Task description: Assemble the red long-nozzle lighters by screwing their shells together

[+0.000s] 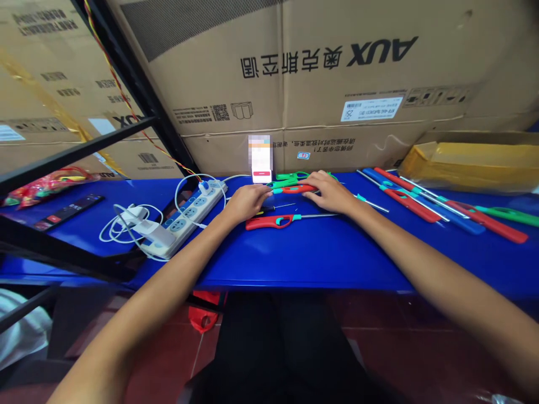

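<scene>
Holding a red utility lighter [297, 189] with teal parts on the blue bench [320, 264], the right hand [330, 192] lies over its handle with fingers curled down, so this hand is grasping it. The left hand [248, 203] comes from the other side and its fingertips touch the teal end of the lighter, but I cannot tell if this hand is closed on it or only resting there.

Just behind both hands lies a green utility lighter [290, 177], and just in front of them lies a second red lighter [269, 222] with a long metal nozzle. Near the left hand's fingers is a small screwdriver [263, 211] with a dark handle. Beyond the hands stands a phone [261, 160] with a blurred screen, against a cardboard box [295, 84] printed with AUX. To the left of the left hand is a white power strip [185, 219] with a charger [145, 220] and cables, and farther left a remote control [67, 212]. To the right of the right hand lie a thin metal rod [373, 205] and several blue, red and green lighters [450, 205] side by side, with a yellow package [471, 163] behind them.
</scene>
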`<state>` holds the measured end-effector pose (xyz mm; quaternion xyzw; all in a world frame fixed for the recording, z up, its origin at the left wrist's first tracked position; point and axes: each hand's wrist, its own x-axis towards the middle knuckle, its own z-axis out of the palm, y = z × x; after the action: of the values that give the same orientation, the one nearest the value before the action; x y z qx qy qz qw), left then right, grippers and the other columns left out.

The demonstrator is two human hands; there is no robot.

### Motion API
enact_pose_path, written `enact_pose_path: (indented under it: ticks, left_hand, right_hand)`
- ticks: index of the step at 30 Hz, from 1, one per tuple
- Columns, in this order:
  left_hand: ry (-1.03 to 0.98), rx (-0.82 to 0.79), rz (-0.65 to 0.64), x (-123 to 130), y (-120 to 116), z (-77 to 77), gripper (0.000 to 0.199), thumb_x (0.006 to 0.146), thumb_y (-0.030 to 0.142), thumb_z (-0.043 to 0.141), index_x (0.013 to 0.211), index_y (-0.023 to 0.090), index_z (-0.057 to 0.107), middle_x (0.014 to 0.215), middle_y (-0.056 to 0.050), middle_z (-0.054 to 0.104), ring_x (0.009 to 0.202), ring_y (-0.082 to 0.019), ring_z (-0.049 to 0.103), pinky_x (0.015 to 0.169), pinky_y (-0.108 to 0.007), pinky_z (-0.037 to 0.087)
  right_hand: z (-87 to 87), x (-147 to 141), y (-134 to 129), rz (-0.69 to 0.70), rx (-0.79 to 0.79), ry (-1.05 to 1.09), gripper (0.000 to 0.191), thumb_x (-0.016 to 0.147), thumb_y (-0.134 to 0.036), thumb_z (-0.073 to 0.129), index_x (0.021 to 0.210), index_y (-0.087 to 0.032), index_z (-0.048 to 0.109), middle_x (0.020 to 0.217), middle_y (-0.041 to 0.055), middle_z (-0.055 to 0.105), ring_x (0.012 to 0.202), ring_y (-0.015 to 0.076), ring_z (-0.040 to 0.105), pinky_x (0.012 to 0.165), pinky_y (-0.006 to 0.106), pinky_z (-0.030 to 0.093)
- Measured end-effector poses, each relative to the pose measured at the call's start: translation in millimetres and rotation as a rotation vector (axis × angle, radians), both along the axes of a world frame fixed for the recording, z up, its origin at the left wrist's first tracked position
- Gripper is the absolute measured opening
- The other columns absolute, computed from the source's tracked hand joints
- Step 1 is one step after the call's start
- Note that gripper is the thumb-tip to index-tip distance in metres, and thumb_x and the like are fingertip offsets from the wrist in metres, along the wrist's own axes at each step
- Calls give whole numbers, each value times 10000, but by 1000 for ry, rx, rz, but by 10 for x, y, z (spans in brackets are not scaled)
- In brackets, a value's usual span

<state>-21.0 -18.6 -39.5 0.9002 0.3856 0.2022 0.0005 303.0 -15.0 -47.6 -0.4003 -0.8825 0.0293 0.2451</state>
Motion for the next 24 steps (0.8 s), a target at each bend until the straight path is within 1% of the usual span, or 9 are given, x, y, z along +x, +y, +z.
enact_pose_path:
  ticks: [2, 5, 7, 9, 11, 13, 18, 21, 24]
  left_hand:
    - [-7, -16, -32, 1, 10, 29, 414, 1153, 387, 459, 1219, 190, 818, 1220, -161, 840, 1122, -313, 790, 970, -428, 594]
    - [-8, -33, -36, -28, 10, 54, 417, 1129, 413, 506, 1292, 192, 820, 1284, -161, 830, 1206, -325, 774, 1064, -463, 591]
    - [-18, -35, -14, -52, 3, 65, 437, 1128, 427, 508, 1348, 195, 805, 1319, -157, 821, 1234, -321, 765, 1092, -471, 588]
    - [-30, -22, 6, -66, -6, 78, 457, 1138, 435, 478, 1345, 188, 803, 1311, -156, 821, 1228, -316, 761, 1095, -477, 587]
    - [-26, -16, -6, -61, -16, 91, 463, 1143, 438, 459, 1296, 182, 813, 1275, -154, 826, 1206, -314, 757, 1085, -481, 585]
    - [-14, -23, -57, -41, -30, 102, 455, 1138, 442, 465, 1254, 180, 819, 1248, -150, 827, 1185, -316, 749, 1076, -486, 578]
    - [1, -76, -198, -11, -71, 116, 418, 1099, 465, 552, 1278, 185, 805, 1255, -148, 795, 1221, -333, 706, 1128, -513, 530]
    - [-35, -76, -200, -41, -67, 114, 370, 1060, 466, 622, 1224, 191, 807, 1226, -143, 776, 1188, -327, 696, 1092, -497, 536]
    - [-58, -78, -176, -78, -25, 95, 296, 1049, 448, 635, 1113, 211, 801, 1106, -112, 772, 1108, -301, 695, 1014, -460, 548]
  right_hand:
    - [-6, 20, 13, -5, -19, -26, 457, 1077, -436, 641, 1498, -294, 750, 1328, 147, 756, 1232, 385, 643, 1101, 575, 525]
    - [-28, 44, 18, 32, -75, -70, 539, 1038, -479, 714, 1549, -308, 727, 1412, 151, 742, 1306, 412, 638, 1150, 613, 515]
    - [-44, 56, 29, 31, -84, -81, 569, 1020, -492, 745, 1556, -304, 724, 1443, 151, 739, 1346, 419, 633, 1177, 627, 502]
    - [-45, 71, 45, 16, -70, -70, 561, 1016, -501, 756, 1536, -291, 740, 1440, 151, 751, 1352, 416, 638, 1189, 633, 493]
    - [-25, 95, 58, 21, -62, -44, 533, 1019, -514, 757, 1498, -282, 767, 1420, 151, 767, 1344, 407, 647, 1185, 622, 498]
    - [12, 130, 64, 32, -69, -21, 492, 1025, -530, 749, 1443, -276, 803, 1385, 154, 782, 1330, 398, 655, 1171, 600, 511]
    - [95, 202, 64, 61, -121, -77, 363, 1000, -511, 778, 1278, -295, 867, 1303, 124, 806, 1263, 377, 671, 1149, 587, 517]
    - [92, 176, 53, 73, -137, -117, 257, 986, -446, 792, 1180, -300, 874, 1286, 111, 798, 1242, 376, 653, 1151, 602, 499]
    - [54, 110, 30, 39, -112, -93, 191, 970, -389, 812, 1127, -291, 858, 1278, 114, 771, 1253, 377, 627, 1144, 596, 497]
